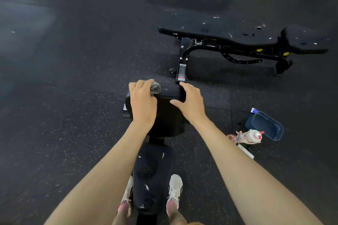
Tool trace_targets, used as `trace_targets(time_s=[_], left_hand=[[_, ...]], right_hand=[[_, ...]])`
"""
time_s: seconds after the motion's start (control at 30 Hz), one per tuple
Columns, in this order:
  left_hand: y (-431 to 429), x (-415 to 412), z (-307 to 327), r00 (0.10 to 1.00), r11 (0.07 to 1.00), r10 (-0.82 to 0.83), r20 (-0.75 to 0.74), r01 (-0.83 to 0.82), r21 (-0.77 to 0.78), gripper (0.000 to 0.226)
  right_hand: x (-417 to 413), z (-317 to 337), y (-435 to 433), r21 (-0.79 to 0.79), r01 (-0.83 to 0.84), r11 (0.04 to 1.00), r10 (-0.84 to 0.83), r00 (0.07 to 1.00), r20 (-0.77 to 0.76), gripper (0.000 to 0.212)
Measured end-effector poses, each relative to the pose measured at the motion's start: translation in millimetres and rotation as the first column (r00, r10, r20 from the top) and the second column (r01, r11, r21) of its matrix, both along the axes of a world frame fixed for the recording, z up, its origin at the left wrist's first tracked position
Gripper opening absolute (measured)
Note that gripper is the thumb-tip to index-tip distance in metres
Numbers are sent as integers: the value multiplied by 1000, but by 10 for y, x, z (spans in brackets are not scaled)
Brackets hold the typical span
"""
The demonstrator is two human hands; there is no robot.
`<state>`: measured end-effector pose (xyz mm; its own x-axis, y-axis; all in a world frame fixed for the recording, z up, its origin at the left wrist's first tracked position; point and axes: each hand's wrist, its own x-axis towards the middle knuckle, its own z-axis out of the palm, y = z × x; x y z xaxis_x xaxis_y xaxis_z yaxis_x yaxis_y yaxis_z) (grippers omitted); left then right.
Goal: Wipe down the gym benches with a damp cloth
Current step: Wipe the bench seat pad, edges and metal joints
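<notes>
L hand (pixel 142 102) is curled round balled grey cloth (pixel 155 88); cloth pokes out past fingertips and is pressed on far end of near bench (pixel 165 115). R hand (pixel 190 104) is clamped over same pad's right corner, thumb spread. Spray bottle (pixel 252 136) is seen on floor at right.

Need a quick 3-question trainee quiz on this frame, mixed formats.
1. True or false: the left hand holds the cloth against the far end of the near bench.
2. What sits on the floor just beyond the spray bottle? A) blue tub B) dumbbell C) folded towel
3. Fill in: the right hand grips the pad's far end at its ____ corner.
Key: 1 true; 2 A; 3 right.
</notes>
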<state>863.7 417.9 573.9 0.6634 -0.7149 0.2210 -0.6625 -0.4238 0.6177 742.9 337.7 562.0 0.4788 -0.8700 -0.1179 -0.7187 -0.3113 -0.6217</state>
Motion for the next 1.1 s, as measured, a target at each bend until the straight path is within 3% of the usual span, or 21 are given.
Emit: trace_targets(time_s=[0.07, 0.2, 0.4, 0.6, 0.67, 0.77, 0.83, 0.97, 1.1], left_hand=[[-84, -174, 55, 999, 999, 23, -43, -25, -34, 42], [-194, -480, -4, 965, 966, -255, 59, 252, 51, 34], [-142, -1, 53, 982, 979, -114, 152, 85, 185, 34], [-37, 189, 108, 989, 985, 142, 38, -145, 91, 39], [-95, -1, 131, 996, 996, 75, 47, -78, 50, 40], [-215, -371, 50, 972, 972, -224, 67, 217, 93, 36], [-241, -437, 1, 952, 950, -299, 65, 290, 119, 33], [-187, -166, -1, 961, 964, -227, 155, 199, 177, 31], [-66, 64, 38, 987, 986, -100, 129, 81, 146, 38]], right_hand=[[-5, 16, -61, -15, -18, 1000, 18, 1000, -16, 68], [-1, -10, -164, -53, -43, 998, 42, 999, -28, 51], [-31, 49, -175, 52, -43, 998, 41, 998, 47, 64], [-46, 70, -181, 117, -28, 993, 19, 996, 84, 60], [-39, 63, -192, 117, -29, 993, 20, 997, 77, 59], [-18, 24, -202, 85, -29, 996, 22, 997, 76, 46], [3, 11, -201, 60, -25, 998, 22, 998, 66, 41], [3, 50, -168, 78, -22, 997, 18, 999, 45, 56], [0, 87, -165, 85, -20, 996, 20, 1000, 2, 60]])
